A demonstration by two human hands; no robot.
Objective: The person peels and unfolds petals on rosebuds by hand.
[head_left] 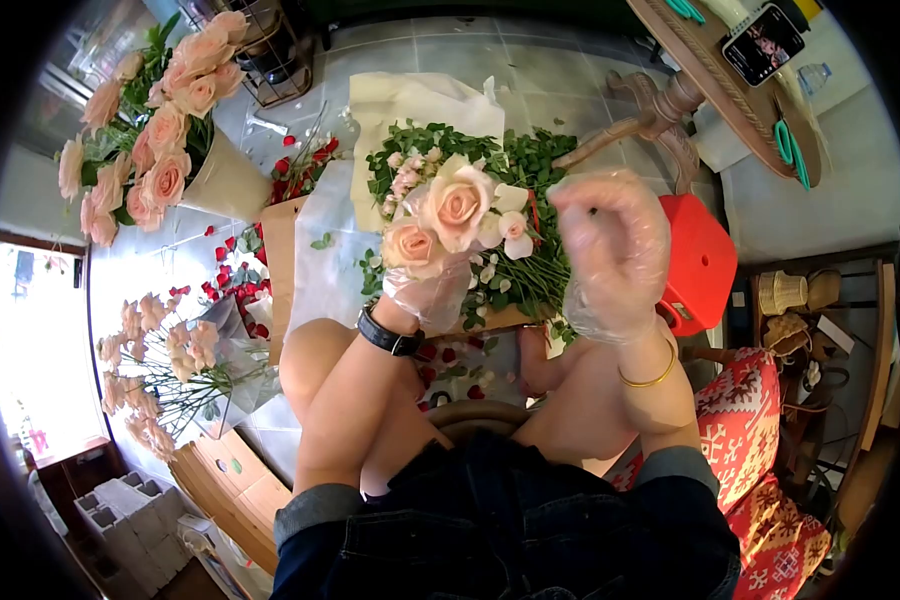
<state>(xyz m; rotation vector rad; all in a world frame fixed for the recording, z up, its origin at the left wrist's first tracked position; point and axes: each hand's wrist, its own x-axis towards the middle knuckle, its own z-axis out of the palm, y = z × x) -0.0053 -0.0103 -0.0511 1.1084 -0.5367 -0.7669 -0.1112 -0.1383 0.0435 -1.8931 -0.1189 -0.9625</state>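
My left hand [428, 294], in a clear plastic glove, is closed beneath a small bunch of peach roses [457, 205], whose stems it hides. Smaller pink blooms [410, 172] and a pale pink-white flower [516, 235] sit around the large roses. To the right of the bunch, my right hand [610, 235], also gloved, is raised with its fingers curled toward the thumb; whether anything small is between them is hidden. Green leaves and stems [535, 275] lie on wrapping paper [320, 250] behind and below the hands.
A bucket [232, 175] of peach roses stands at the upper left, with more roses [195, 350] below it. Red petals [232, 265] litter the floor. A red stool [700, 265] is at right, near a wooden table [710, 70] bearing a phone [763, 45] and scissors [790, 150].
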